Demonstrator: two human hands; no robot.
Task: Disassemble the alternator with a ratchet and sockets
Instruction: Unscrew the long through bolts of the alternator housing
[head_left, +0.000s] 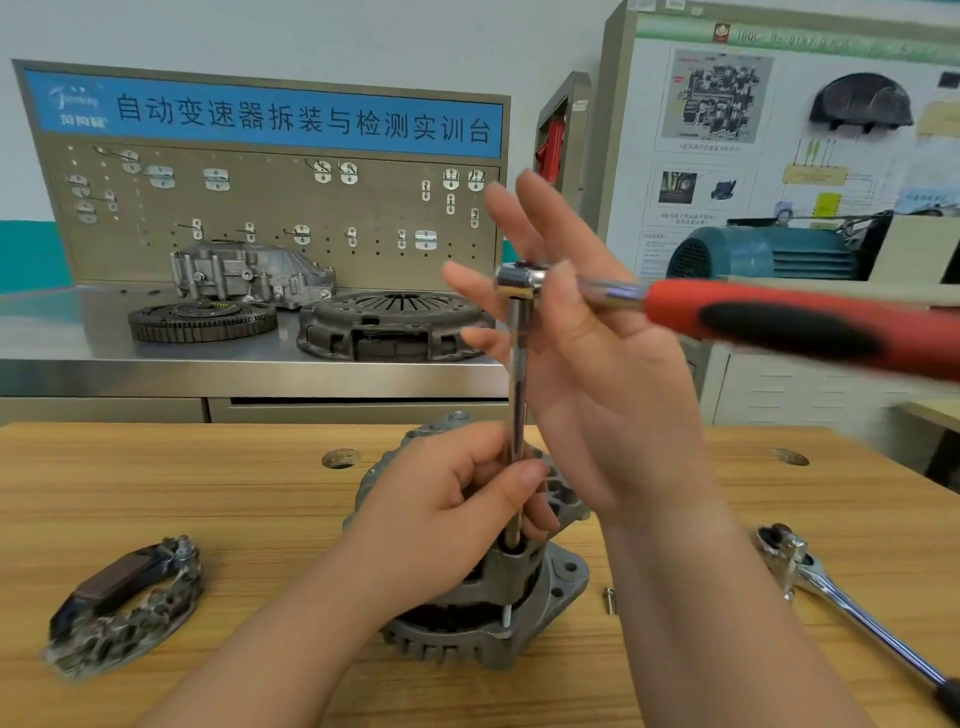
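The grey alternator (519, 603) stands on the wooden table (208, 493), partly hidden by my hands. A long extension bar (519, 364) rises upright from a bolt on its housing to the head of a red-handled ratchet (779, 322), whose handle points right. My left hand (457, 519) grips the lower part of the bar just above the alternator. My right hand (582, 322) is held up beside the ratchet head, fingers spread straight, thumb pressed against the head.
A removed rectifier part (124, 603) lies at the left of the table. A loose bolt (609, 600) and a second chrome ratchet (831, 592) lie to the right. On a steel bench behind sit a flywheel (202, 319), a clutch cover (395, 325) and a housing.
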